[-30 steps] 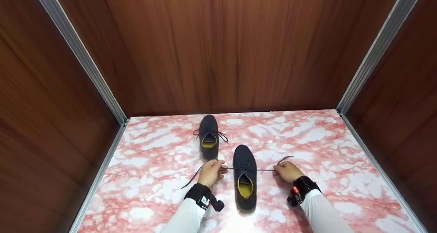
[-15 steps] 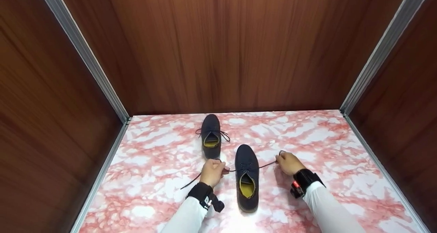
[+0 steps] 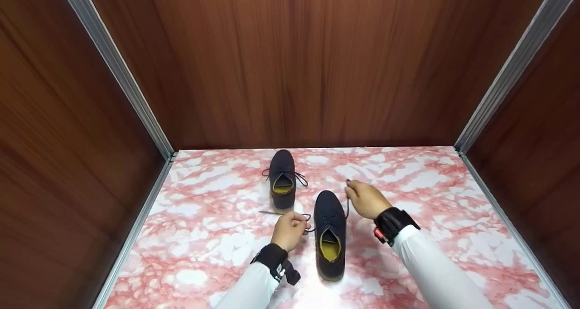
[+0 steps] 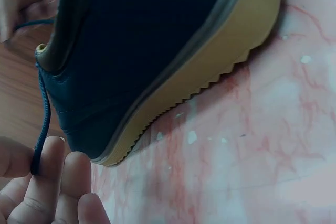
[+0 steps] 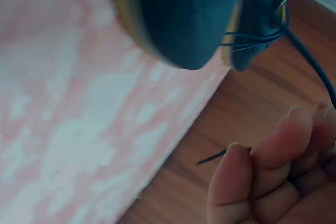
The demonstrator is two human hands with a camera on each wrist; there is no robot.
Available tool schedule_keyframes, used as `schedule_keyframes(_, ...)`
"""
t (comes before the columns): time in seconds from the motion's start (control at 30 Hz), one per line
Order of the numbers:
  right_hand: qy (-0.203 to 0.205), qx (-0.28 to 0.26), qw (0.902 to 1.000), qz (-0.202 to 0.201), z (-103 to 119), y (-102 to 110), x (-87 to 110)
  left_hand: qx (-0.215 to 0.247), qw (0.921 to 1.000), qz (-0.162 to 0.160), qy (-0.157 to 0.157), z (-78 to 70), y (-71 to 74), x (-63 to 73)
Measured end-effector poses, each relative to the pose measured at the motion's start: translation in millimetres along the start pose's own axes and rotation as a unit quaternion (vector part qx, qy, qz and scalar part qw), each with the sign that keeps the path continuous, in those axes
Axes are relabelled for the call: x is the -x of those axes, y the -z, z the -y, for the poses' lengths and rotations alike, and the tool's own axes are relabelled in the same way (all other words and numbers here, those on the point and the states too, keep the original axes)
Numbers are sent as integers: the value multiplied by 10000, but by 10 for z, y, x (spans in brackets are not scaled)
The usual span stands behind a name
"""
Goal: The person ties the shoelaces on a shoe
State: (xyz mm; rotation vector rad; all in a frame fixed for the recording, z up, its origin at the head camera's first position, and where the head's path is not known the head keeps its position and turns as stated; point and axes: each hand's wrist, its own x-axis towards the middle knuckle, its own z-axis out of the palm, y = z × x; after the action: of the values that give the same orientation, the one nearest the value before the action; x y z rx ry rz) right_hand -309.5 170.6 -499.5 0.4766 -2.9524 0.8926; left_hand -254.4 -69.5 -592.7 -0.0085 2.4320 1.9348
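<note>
The near dark blue shoe [image 3: 328, 205], with a yellow insole, stands upright with its toe pointing away. To its left, my left hand [image 3: 290, 231] pinches one shoelace [image 4: 44, 114] between thumb and fingers, and a short slack stretch runs from there to the shoe. My right hand [image 3: 368, 199] is beyond the laced part, on the toe's right side. It grips the other shoelace [image 5: 310, 59], which runs up from the shoe's right side. A loose lace end [image 5: 211, 158] pokes out past the fingers in the right wrist view.
A matching shoe [image 3: 282, 161], its laces in a bow, stands farther back and to the left. Beneath both lies a red-and-white marbled surface [image 3: 204, 236]. Brown wood-grain panels [image 3: 290, 73] with grey metal corner strips [image 3: 122, 80] enclose the back and sides.
My right hand has moved left and away from me, carrying its lace from stretched sideways to beside the toe. The left lace has gone from taut to slack; the left hand shifted slightly right.
</note>
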Motion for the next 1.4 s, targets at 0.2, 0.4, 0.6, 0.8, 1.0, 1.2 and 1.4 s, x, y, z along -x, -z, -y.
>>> schedule_keyframes(0.2, 470, 193, 9985, 227, 457, -71, -103, -166, 9996, 115, -211, 34, -37, 27)
schedule_keyframes(0.4, 1258, -23, 9898, 669, 718, -173, -196, -609, 9972, 173, -404, 56, -79, 37)
schedule_keyframes(0.6, 1152, -68, 9916, 588, 518, -172, -147, -593, 9981, 173, -82, 53, -85, 54)
schedule_keyframes(0.8, 1358, -9, 9879, 748, 297, -243, -70, -252, 9988, 67, 426, 48, -31, 37)
schedule_keyframes(1.0, 1911, 162, 9708, 1439, 226, -403, 8, -103, 9986, -42, 514, 33, -5, -11)
schedule_keyframes(1.2, 2017, 340, 9648, 1651, 235, -501, 40, 110, 9982, 4, 585, 19, -2, -38)
schedule_keyframes(1.4, 1702, 45, 9694, 1768, 254, -534, 51, -92, 9983, 25, 575, 28, 8, -29)
